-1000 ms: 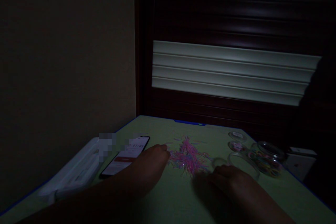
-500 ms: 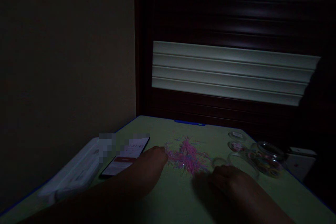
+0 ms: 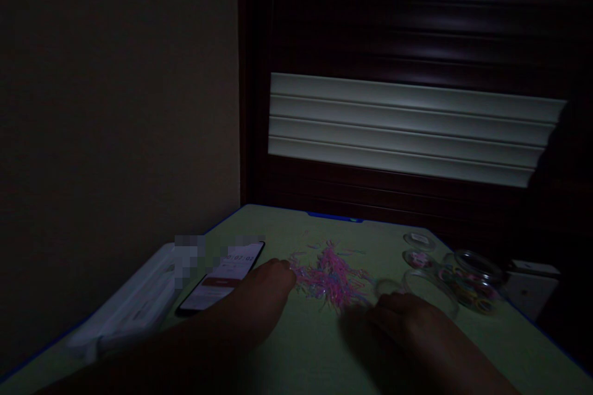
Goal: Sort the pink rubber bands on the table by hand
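Dim view of a pale table (image 3: 273, 228) with blue edging, seen from above and behind a person's two hands, which are well apart. A loose pile of thin, mostly pink strands (image 3: 331, 278) lies on the tabletop between them, a few stray pieces scattered around its far side. The left hand (image 3: 269, 293) has its fingers curled at the pile's left margin; the right hand (image 3: 410, 321), also with bent fingers, is near the pile's right front. In this poor light, one cannot tell whether the fingertips of either hand are closed on a strand or parted. Left of the pile is a phone (image 3: 217, 293) with its screen lit, partly behind the left forearm, and farther left a whitish tray (image 3: 134, 302). Beyond the right hand are a clear round dish (image 3: 447, 290), two small discs (image 3: 419, 239) and a transparent jar (image 3: 472, 287) containing multicoloured rings.
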`<state>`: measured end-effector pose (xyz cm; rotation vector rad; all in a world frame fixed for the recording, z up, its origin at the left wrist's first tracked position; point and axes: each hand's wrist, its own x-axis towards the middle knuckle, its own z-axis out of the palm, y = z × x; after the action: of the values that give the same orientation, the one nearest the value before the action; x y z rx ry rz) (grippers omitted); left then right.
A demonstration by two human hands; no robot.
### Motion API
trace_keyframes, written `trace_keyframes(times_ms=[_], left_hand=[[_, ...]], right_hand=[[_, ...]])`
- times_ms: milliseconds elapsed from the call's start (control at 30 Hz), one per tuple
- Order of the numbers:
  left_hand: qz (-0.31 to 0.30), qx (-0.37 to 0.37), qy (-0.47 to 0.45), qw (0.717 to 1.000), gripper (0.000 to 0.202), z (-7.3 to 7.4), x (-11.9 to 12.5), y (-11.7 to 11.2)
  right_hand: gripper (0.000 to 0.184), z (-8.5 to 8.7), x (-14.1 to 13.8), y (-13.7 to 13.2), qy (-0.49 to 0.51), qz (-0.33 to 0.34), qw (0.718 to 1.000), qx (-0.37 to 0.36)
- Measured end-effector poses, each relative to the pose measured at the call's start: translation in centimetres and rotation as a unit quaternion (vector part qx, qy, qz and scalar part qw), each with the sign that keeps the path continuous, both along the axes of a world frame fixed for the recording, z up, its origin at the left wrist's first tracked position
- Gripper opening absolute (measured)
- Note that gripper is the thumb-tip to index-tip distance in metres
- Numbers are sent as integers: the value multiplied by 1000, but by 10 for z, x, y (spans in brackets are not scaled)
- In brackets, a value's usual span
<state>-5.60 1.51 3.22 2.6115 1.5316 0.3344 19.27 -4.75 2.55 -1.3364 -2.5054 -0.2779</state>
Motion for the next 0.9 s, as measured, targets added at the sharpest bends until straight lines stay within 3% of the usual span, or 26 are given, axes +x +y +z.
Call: trace_keyframes(times_ms=[200,567,700,900], left_hand=[[-5,8,2,1000,23,2,-1,-3],[-34,39,27,998,24,18,14,-11],[-32,33,4,999,22,17,14,-11],[-48,34,-12,998,21,13,12,-8]], right_hand=[[16,1,-1,2,7,5,1000,6],[16,7,-3,-2,-8,-17,1000,1],[17,11,-4,-3,-8,-16,999,-42],[17,11,-2,-5,-7,-4,1000,-27]])
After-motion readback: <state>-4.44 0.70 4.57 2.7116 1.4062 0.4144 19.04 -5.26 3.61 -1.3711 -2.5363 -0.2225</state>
